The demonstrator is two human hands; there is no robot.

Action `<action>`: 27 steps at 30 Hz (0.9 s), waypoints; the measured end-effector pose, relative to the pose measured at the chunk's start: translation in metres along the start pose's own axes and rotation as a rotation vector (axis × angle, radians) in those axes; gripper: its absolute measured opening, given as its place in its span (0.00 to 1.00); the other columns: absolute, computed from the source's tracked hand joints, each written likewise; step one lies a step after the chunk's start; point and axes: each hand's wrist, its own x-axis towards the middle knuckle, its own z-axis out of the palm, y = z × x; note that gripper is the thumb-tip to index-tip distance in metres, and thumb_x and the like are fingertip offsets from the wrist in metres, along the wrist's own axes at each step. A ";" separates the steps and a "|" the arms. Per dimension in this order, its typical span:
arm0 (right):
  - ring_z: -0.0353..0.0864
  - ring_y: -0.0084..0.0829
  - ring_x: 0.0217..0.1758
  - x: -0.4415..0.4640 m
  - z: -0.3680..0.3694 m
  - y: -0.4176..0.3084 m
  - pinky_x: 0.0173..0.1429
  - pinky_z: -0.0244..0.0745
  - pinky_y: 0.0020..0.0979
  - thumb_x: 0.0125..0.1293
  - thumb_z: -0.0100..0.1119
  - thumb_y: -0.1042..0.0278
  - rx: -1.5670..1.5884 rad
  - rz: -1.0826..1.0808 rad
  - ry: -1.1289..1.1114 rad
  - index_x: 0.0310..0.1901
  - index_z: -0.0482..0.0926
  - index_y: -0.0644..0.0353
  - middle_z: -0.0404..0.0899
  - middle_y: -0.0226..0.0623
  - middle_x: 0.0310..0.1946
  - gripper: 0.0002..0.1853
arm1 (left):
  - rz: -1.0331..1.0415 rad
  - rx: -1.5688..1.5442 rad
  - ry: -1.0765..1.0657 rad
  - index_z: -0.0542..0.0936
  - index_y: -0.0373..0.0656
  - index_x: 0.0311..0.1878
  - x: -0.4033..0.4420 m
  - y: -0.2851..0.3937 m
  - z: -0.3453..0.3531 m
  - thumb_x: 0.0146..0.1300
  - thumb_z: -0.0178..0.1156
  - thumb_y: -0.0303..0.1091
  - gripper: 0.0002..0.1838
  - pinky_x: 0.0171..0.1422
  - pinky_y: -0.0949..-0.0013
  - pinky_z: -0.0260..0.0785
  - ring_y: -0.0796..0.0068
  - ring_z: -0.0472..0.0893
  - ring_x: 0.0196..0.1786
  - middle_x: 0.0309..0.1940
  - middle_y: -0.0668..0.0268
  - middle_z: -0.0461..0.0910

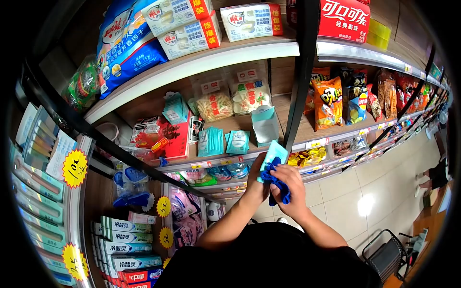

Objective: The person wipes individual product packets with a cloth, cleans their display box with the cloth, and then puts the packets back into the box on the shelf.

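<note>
My left hand (257, 185) grips a pale teal packet or small box (275, 152) by its lower side, holding it up in front of the shelf. Bunched in my right hand (293, 188) is a dark blue cloth (284, 194), pressed against the face of the teal pack. On the shelf just beyond stands a light teal carton (265, 129) with its top open. Left of it lie teal sachets (237, 142) and a stack of similar teal sachets (210, 142). More teal packs (176, 109) rest farther back.
Bagged snacks (328, 103) line the right shelf, and white boxes (252, 21) sit on the upper one. Toothpaste boxes (128, 248) are stacked at lower left. A black upright post (300, 72) divides the shelves. A folding chair (386, 254) stands on the tiled floor.
</note>
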 end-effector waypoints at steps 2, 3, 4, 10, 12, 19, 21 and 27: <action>0.81 0.53 0.62 0.001 0.000 0.003 0.69 0.75 0.49 0.61 0.69 0.75 -0.030 0.002 -0.024 0.55 0.84 0.62 0.84 0.47 0.55 0.19 | -0.201 -0.153 0.054 0.78 0.45 0.67 0.003 -0.008 -0.023 0.84 0.48 0.50 0.23 0.65 0.62 0.77 0.67 0.84 0.58 0.56 0.61 0.84; 0.81 0.51 0.64 0.001 0.000 0.005 0.69 0.76 0.48 0.60 0.72 0.74 -0.087 -0.034 -0.047 0.57 0.85 0.60 0.84 0.44 0.57 0.21 | -0.257 -0.300 -0.029 0.78 0.44 0.67 0.001 0.005 -0.019 0.83 0.47 0.55 0.26 0.66 0.59 0.77 0.65 0.85 0.58 0.56 0.60 0.84; 0.80 0.49 0.65 0.001 0.000 0.006 0.69 0.77 0.46 0.58 0.74 0.73 -0.142 -0.070 -0.072 0.58 0.85 0.58 0.84 0.41 0.58 0.24 | -0.313 -0.445 -0.111 0.78 0.43 0.67 -0.002 0.016 -0.013 0.83 0.46 0.60 0.30 0.67 0.57 0.77 0.64 0.85 0.58 0.56 0.60 0.85; 0.79 0.44 0.68 -0.006 0.000 0.008 0.70 0.77 0.44 0.59 0.72 0.68 -0.225 -0.249 -0.273 0.60 0.85 0.55 0.83 0.37 0.62 0.25 | -0.276 -0.350 -0.110 0.70 0.31 0.76 -0.004 0.022 -0.011 0.77 0.42 0.72 0.48 0.79 0.52 0.66 0.49 0.80 0.68 0.66 0.43 0.79; 0.79 0.42 0.68 -0.004 0.000 0.009 0.70 0.77 0.43 0.56 0.72 0.69 -0.234 -0.283 -0.290 0.60 0.85 0.54 0.83 0.36 0.62 0.27 | -0.287 -0.350 -0.101 0.70 0.31 0.75 -0.005 0.020 -0.016 0.77 0.42 0.73 0.49 0.78 0.52 0.68 0.50 0.80 0.68 0.66 0.45 0.79; 0.78 0.48 0.68 0.043 0.000 0.009 0.71 0.75 0.45 0.41 0.73 0.76 -0.348 -0.125 -0.193 0.61 0.82 0.57 0.82 0.41 0.60 0.37 | -0.183 -0.444 -0.094 0.73 0.47 0.73 -0.008 -0.004 -0.016 0.82 0.49 0.60 0.30 0.78 0.60 0.67 0.70 0.76 0.71 0.68 0.67 0.78; 0.78 0.47 0.68 0.044 0.003 0.007 0.71 0.75 0.45 0.41 0.73 0.76 -0.341 -0.122 -0.206 0.61 0.83 0.57 0.82 0.41 0.60 0.37 | -0.175 -0.457 -0.085 0.72 0.47 0.73 -0.012 0.002 -0.009 0.82 0.49 0.60 0.30 0.78 0.59 0.66 0.69 0.76 0.72 0.68 0.66 0.78; 0.80 0.47 0.65 0.013 0.009 -0.006 0.69 0.76 0.45 0.50 0.73 0.74 -0.282 -0.191 -0.354 0.59 0.85 0.57 0.84 0.40 0.58 0.29 | -0.161 -0.452 -0.198 0.77 0.37 0.68 -0.014 0.037 -0.002 0.82 0.45 0.60 0.34 0.75 0.55 0.72 0.61 0.82 0.64 0.63 0.58 0.83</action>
